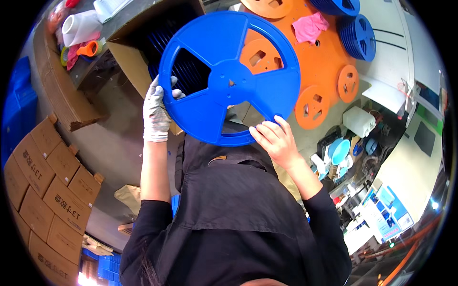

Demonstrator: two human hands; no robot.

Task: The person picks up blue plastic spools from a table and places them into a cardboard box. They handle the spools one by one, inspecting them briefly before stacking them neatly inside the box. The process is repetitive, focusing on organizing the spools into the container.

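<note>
A large blue plastic reel with wide cut-outs and a small centre hole is held up in front of me, its flat face toward me. My left hand, in a pale striped glove, grips its left rim, fingers showing through the cut-out. My bare right hand closes on the lower right rim; its thumb side is partly hidden. Behind the reel, at the left, an open cardboard box holds several dark blue reels standing on edge.
Beyond the reel is an orange surface with orange discs, a pink cloth and stacked blue reels. Stacked cartons stand at the lower left. A white jug and a light blue basin sit at the right.
</note>
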